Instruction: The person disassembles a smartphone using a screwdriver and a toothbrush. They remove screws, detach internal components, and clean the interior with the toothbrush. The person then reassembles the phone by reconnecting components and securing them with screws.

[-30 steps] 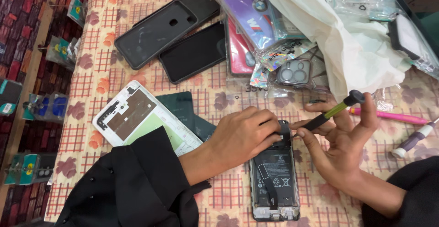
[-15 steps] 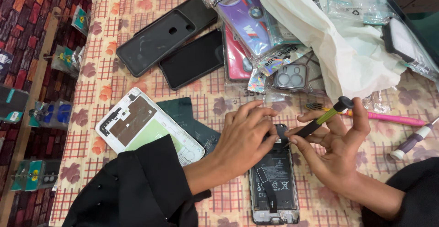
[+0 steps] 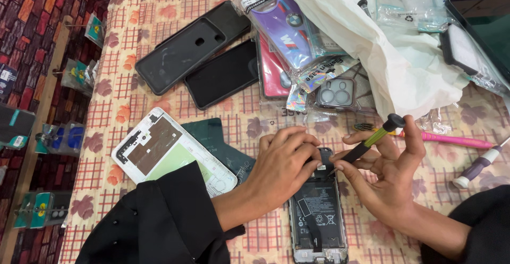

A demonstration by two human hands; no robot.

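Since the earlier frame the right hand (image 3: 393, 181) has tilted the screwdriver (image 3: 366, 144) a little lower, so its tip now sits at the top edge of the opened phone (image 3: 319, 216), and the view has drifted slightly. That hand pinches the screwdriver's green-and-black shaft between thumb and fingertips, the index finger stretched up beside the round black cap. The left hand (image 3: 284, 163) lies palm down over the phone's upper end, its fingers together and curled, fingertips pressing on the phone just beside the screwdriver tip. The opened phone lies face down on the patterned cloth (image 3: 133, 46) near the bottom of the view, between the two hands, with its battery and inner parts bare.

To the left, touching the black sleeve (image 3: 159, 221), lies a white phone frame (image 3: 159, 147) with a dark green back cover (image 3: 218, 139) beside it. Further up rest a black phone case (image 3: 186, 51) and a dark phone (image 3: 226, 75), side by side. A white plastic bag (image 3: 372, 46) and packaged phone cases (image 3: 287, 30) crowd the top right. A pink tool (image 3: 451, 140) and a purple-handled screwdriver (image 3: 478, 165) lie right of the right hand.
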